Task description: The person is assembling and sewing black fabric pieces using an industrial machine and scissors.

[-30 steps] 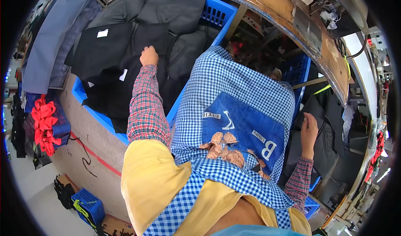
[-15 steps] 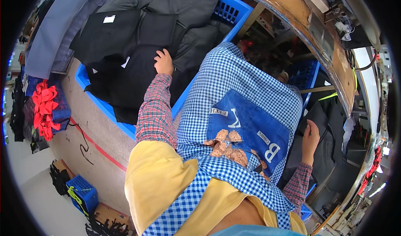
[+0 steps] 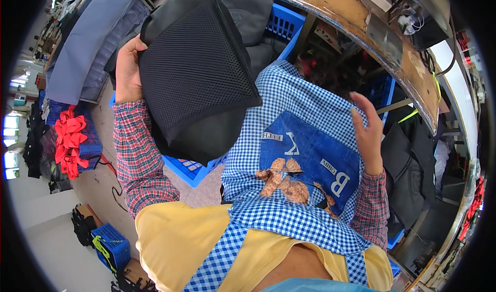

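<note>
My left hand point(image 3: 129, 67) grips the left edge of a black mesh fabric panel point(image 3: 194, 72), its fingers partly behind the cloth. The panel is raised in front of me, folded or layered, with a smoother black part hanging at its lower end. It hides much of the blue crate point(image 3: 289, 23) behind it, where more black fabric pieces point(image 3: 248, 16) lie. My right hand point(image 3: 367, 132) is raised over the right side of my blue checked apron point(image 3: 310, 93), fingers apart, holding nothing.
At upper right stands a worn wooden worktable point(image 3: 330, 3) with a curved edge. More black pieces point(image 3: 408, 173) lie in a crate on my right. Red fabric strips point(image 3: 71, 142) hang over a blue crate at left. A small blue basket point(image 3: 112, 243) stands at lower left.
My left hand has lifted the black mesh panel out of the crate and brought it up and left toward me. My right hand has risen and moved inward over the apron.
</note>
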The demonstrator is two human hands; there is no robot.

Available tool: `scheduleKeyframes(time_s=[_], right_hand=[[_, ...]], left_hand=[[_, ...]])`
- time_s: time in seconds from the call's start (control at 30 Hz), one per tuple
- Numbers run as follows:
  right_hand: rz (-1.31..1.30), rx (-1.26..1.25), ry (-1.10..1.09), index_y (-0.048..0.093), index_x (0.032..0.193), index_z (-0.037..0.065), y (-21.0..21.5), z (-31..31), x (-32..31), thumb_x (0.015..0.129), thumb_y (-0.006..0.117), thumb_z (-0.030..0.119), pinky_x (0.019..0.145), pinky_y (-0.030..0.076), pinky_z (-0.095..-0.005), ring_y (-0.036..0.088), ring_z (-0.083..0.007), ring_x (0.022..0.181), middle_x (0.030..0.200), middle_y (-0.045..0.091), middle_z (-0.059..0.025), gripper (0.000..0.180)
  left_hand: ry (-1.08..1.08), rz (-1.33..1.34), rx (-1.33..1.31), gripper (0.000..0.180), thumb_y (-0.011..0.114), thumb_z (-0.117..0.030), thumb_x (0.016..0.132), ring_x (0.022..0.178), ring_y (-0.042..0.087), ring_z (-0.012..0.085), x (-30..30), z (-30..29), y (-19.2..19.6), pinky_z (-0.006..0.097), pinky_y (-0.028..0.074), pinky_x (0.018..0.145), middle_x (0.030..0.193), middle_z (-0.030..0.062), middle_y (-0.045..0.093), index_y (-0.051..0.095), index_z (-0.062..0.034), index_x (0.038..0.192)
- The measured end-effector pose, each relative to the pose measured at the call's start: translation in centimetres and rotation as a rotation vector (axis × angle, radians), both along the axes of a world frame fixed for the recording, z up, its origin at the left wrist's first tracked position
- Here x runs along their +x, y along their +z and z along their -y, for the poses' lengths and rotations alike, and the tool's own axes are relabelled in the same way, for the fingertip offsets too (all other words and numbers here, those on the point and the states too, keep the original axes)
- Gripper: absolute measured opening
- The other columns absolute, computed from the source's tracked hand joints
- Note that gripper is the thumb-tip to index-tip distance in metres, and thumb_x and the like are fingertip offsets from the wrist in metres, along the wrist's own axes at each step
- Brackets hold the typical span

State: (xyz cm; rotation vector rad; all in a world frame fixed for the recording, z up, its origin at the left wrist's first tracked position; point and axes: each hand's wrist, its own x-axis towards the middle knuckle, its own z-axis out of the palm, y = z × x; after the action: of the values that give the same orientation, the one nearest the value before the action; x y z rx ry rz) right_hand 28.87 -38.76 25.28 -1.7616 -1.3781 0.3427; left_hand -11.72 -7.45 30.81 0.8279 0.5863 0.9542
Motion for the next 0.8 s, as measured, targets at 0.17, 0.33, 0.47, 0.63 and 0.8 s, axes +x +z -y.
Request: scheduleKeyframes(time_s=[0.17,0.33,0.47,0.63,0.8], right_hand=[[-0.405,-0.013,0.438,0.037,0.139,0.003,1.8,-3.9,-5.3,0.086,0.067,0.023,0.106,0.035,-0.0377,0.045,-0.0285,0.128,0.139,0.044,-0.0166,0.065],[-0.488,0.037,0.599,0.03,0.142,0.001,2.3,-4.2,-9.9,0.086,0.065,0.031,0.107,0.034,-0.0404,0.037,-0.0314,0.133,0.144,0.036,-0.0184,0.073],[-1.169,0.097,0.464,0.041,0.134,0.005,2.8,-5.7,-10.3,0.093,0.055,0.041,0.097,0.043,-0.0394,0.051,-0.0251,0.119,0.135,0.047,-0.0136,0.056],[-1.388,0.28,0.282,0.055,0.119,0.006,2.7,-4.9,-9.0,0.094,0.056,0.014,0.081,0.053,-0.0298,0.061,-0.013,0.095,0.112,0.061,-0.0044,0.026],[-1.212,0.322,0.362,0.055,0.121,0.004,1.4,-2.3,-8.2,0.094,0.057,0.012,0.085,0.05,-0.0267,0.06,-0.0116,0.098,0.113,0.061,-0.0037,0.028]], left_hand=[[0.141,-0.014,-0.065,0.012,0.048,0.001,0.073,0.065,0.064,0.0269,2.2,2.2,1.8,0.034,0.057,0.066,0.076,0.0153,0.064,0.058,0.0056,0.079],[0.173,-0.015,-0.133,0.009,0.05,0.002,0.073,0.078,0.063,0.0254,6.1,3.4,1.8,0.036,0.053,0.078,0.084,0.0142,0.063,0.056,0.0034,0.079],[0.116,-0.107,-0.085,0.009,0.05,0.002,0.074,0.079,0.06,0.0234,9.1,6.8,1.8,0.035,0.051,0.08,0.086,0.0101,0.061,0.056,0.0009,0.08],[-0.041,-0.791,0.523,0.026,0.061,-0.018,0.083,0.09,0.058,0.0241,10.8,9.5,3.5,0.036,0.048,0.084,0.1,0.0119,0.061,0.059,0.0017,0.1],[0.049,-0.78,1.276,0.047,0.06,-0.036,0.091,0.1,0.058,0.0239,14.7,11.8,4.5,0.034,0.046,0.087,0.11,0.0168,0.061,0.056,0.0039,0.117]])
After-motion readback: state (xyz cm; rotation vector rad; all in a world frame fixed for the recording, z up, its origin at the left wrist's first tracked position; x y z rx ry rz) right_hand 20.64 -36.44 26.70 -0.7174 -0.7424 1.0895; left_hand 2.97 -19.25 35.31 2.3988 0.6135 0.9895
